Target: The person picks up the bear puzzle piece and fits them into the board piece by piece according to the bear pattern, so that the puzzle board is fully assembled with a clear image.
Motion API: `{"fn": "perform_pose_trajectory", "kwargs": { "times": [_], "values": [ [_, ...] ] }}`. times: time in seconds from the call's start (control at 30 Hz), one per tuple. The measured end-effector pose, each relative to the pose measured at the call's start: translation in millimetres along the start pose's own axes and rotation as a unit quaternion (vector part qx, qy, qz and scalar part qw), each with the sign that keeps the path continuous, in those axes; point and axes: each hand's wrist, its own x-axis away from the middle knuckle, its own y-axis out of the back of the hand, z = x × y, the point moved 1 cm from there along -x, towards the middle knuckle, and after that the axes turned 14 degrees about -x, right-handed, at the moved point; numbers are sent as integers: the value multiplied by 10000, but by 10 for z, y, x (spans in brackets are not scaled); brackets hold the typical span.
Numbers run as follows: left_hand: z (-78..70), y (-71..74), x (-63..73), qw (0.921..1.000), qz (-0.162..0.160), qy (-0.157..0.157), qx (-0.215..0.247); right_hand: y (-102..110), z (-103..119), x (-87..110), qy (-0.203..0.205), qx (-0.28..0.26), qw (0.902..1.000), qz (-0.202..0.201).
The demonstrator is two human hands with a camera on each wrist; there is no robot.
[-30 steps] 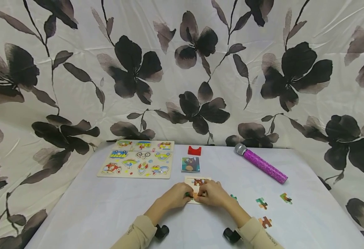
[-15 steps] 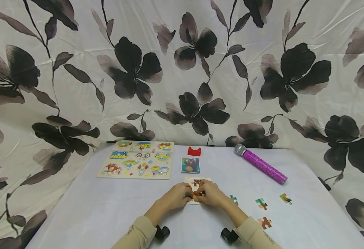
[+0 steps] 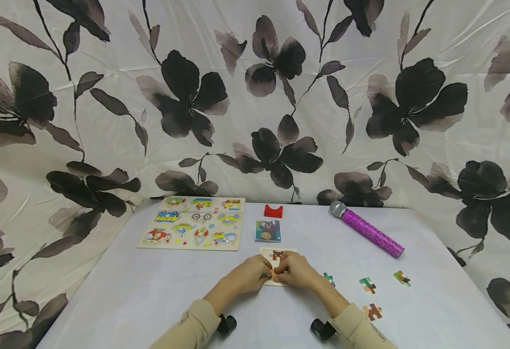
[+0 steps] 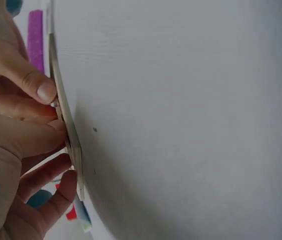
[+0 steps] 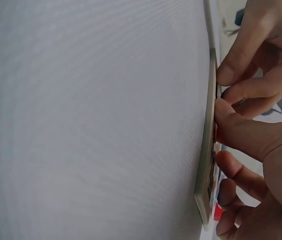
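Hands number two, left hand (image 3: 255, 273) and right hand (image 3: 297, 270), bent fingers touching one small, pale wooden, rectangular puzzle board (image 3: 265, 252) on the white table (image 3: 141, 300); whether either pinches a piece cannot be told. Four loose, multicoloured jigsaw pieces (image 3: 372, 311) lie to its right. Farther back are one square bear-picture card (image 3: 268, 231), one small red notched block (image 3: 273, 213), one glittery purple microphone (image 3: 370, 232) and one large wooden vehicle-picture board (image 3: 163, 246).

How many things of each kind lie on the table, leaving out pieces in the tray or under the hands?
Loose pieces: 4
Tray: 1
Vehicle board: 1
Card: 1
Red holder: 1
Microphone: 1
Total: 9
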Motion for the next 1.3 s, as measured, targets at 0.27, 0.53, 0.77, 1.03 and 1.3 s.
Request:
{"fn": "perform_pose_trajectory", "kwargs": {
  "times": [0.27,0.53,0.77,1.03,1.3],
  "values": [
    [-31,48,-64,9973,243,-328,-606,-8,-26,-6,28,-67,10000,8],
    [24,83,-58,9987,319,-205,-338,-6,-20,12,42,-70,10000,-55],
    [47,90,-11,9989,417,-146,-180,-20,-21,7,-89,-156,9998,8],
    [52,82,35,9993,307,-155,-148,-4,-18,16,-95,-154,9998,57],
    [32,25,7,9995,291,-7,85,5,-9,32,-24,-100,9999,67]
  ]
}}
